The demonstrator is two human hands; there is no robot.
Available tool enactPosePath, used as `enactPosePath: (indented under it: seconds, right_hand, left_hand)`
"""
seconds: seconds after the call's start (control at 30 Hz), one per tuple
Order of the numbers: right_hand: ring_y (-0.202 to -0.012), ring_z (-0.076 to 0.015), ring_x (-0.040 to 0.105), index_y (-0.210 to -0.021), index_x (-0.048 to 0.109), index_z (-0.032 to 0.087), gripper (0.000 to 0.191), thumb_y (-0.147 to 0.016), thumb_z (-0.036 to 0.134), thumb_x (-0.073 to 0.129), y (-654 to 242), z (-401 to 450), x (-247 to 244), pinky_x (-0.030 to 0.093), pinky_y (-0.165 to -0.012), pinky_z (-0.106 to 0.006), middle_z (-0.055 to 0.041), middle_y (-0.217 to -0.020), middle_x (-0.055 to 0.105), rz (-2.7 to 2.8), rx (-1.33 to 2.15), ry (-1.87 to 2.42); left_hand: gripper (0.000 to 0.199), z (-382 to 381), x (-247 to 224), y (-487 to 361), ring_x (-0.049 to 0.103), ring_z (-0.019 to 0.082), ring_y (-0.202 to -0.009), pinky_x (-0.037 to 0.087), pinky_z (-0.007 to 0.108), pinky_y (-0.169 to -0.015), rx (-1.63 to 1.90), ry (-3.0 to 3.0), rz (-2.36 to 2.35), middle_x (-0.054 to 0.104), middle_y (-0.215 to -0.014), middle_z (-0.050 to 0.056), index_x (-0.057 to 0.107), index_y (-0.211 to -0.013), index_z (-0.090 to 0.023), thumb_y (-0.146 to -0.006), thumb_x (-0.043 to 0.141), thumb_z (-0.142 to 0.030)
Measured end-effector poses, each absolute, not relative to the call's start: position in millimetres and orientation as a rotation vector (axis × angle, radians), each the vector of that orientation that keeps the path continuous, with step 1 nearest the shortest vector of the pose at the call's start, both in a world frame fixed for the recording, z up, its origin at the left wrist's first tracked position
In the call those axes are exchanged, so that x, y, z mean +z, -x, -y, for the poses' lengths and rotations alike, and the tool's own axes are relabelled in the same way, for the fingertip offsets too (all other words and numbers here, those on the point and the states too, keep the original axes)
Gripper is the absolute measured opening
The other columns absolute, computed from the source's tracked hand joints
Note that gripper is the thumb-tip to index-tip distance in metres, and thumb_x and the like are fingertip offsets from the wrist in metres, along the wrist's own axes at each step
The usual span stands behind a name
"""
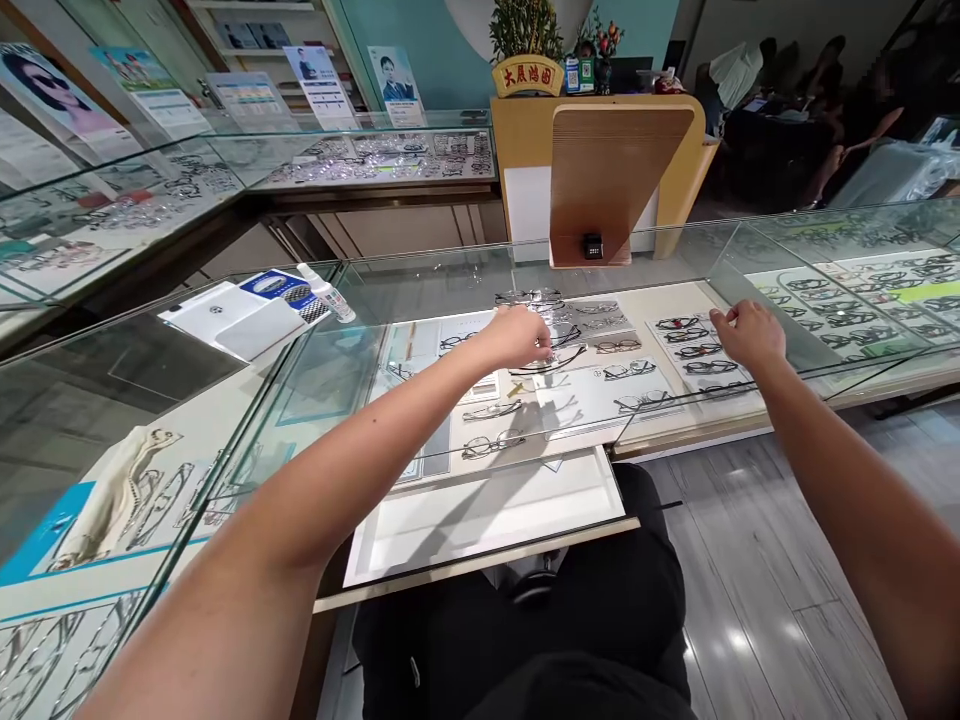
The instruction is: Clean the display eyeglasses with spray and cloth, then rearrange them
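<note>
My left hand (519, 338) is curled over the glass display case (420, 275), its fingers closed on a pair of dark-framed glasses (559, 362). Near the case's right divider is my right hand (752, 335), its fingers bent together; whether anything is between them cannot be made out. Several pairs of glasses lie around and below the hands, among them a brown pair (617, 346) and a round-lensed pair (491, 444). To the left of my right hand, a white card (679, 365) bears red-marked frames.
A pulled-out white drawer (480, 520) extends above my lap. A white bottle (327, 293) and a booklet (236, 318) lie on the glass at the left. A wooden-backed mirror or stand (611, 180) rises behind the case. People sit at the far right.
</note>
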State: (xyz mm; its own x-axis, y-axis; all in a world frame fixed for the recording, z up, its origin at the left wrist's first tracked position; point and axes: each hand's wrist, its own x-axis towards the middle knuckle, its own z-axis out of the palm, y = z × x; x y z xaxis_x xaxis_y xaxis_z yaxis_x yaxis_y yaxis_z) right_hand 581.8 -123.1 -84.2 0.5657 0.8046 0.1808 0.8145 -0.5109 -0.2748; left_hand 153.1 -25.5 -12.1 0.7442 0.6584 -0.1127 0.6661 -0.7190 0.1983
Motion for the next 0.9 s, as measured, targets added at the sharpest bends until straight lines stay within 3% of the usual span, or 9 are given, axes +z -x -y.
enactPosePath:
  seconds: [0.27, 0.33, 0.47, 0.57, 0.7, 0.77, 0.9]
  right_hand:
    - [-0.111, -0.0395, 0.061, -0.09, 0.05, 0.024, 0.034, -0.098, 0.057, 0.046, -584, 120, -89, 0.044, -0.092, -0.051, -0.0249, -0.122, 0.069, 1.312, -0.109, 2.482]
    - [-0.115, -0.0411, 0.063, -0.094, 0.054, 0.022, 0.035, -0.098, 0.057, 0.047, -584, 119, -90, 0.046, -0.095, -0.052, -0.0248, -0.122, 0.07, 1.3, -0.139, 2.49]
    - [-0.12, -0.0433, 0.064, -0.1, 0.063, 0.02, 0.04, -0.098, 0.056, 0.046, -582, 119, -90, 0.049, -0.1, -0.054, -0.0252, -0.124, 0.07, 1.307, -0.167, 2.496]
    - [-0.12, -0.0444, 0.064, -0.102, 0.064, 0.019, 0.042, -0.099, 0.057, 0.047, -582, 119, -89, 0.05, -0.1, -0.057, -0.0249, -0.124, 0.071, 1.314, -0.152, 2.497]
    - [-0.119, -0.0448, 0.064, -0.102, 0.064, 0.018, 0.041, -0.1, 0.055, 0.047, -582, 118, -88, 0.051, -0.101, -0.058, -0.0251, -0.124, 0.071, 1.311, -0.147, 2.498]
    - [-0.119, -0.0442, 0.064, -0.101, 0.064, 0.019, 0.04, -0.1, 0.055, 0.047, -583, 118, -89, 0.051, -0.101, -0.057, -0.0245, -0.123, 0.071, 1.322, -0.158, 2.49]
    - [-0.117, -0.0424, 0.065, -0.1, 0.064, 0.018, 0.04, -0.1, 0.055, 0.047, -582, 118, -89, 0.05, -0.1, -0.056, -0.0237, -0.123, 0.071, 1.319, -0.172, 2.494]
  left_hand:
    - [0.024, 71, 7, -140, 0.057, 0.033, -0.119, 0.035, 0.056, -0.115, 0.173, -2.604, -1.021, 0.08, -0.096, 0.006, 0.081, -0.084, -0.021, -0.097, 0.065, -0.034]
    - [0.025, 98, 16, -131, 0.062, 0.029, -0.114, 0.041, 0.05, -0.112, 0.214, -2.453, -0.862, 0.081, -0.102, 0.002, 0.083, -0.086, -0.024, -0.098, 0.066, -0.039]
    - [0.018, 145, 14, -119, 0.072, 0.021, -0.106, 0.051, 0.033, -0.099, -0.063, -1.949, -0.536, 0.082, -0.105, -0.001, 0.085, -0.091, -0.026, -0.094, 0.073, -0.039]
    - [0.021, 162, -14, -121, 0.073, 0.019, -0.104, 0.051, 0.029, -0.098, -0.179, -1.762, -0.501, 0.083, -0.105, 0.001, 0.084, -0.091, -0.024, -0.094, 0.074, -0.042]
    - [0.028, 162, -66, -129, 0.073, 0.02, -0.097, 0.052, 0.029, -0.085, -0.219, -1.686, -0.648, 0.083, -0.111, 0.003, 0.083, -0.093, -0.022, -0.095, 0.069, -0.047]
    - [0.03, 155, -90, -134, 0.073, 0.021, -0.099, 0.052, 0.029, -0.087, -0.193, -1.672, -0.689, 0.083, -0.111, 0.003, 0.082, -0.094, -0.022, -0.095, 0.066, -0.047]
    - [0.036, 133, -135, -143, 0.07, 0.02, -0.082, 0.051, 0.031, -0.074, -0.177, -2.06, -0.969, 0.081, -0.109, 0.0, 0.081, -0.101, -0.028, -0.099, 0.055, -0.053]
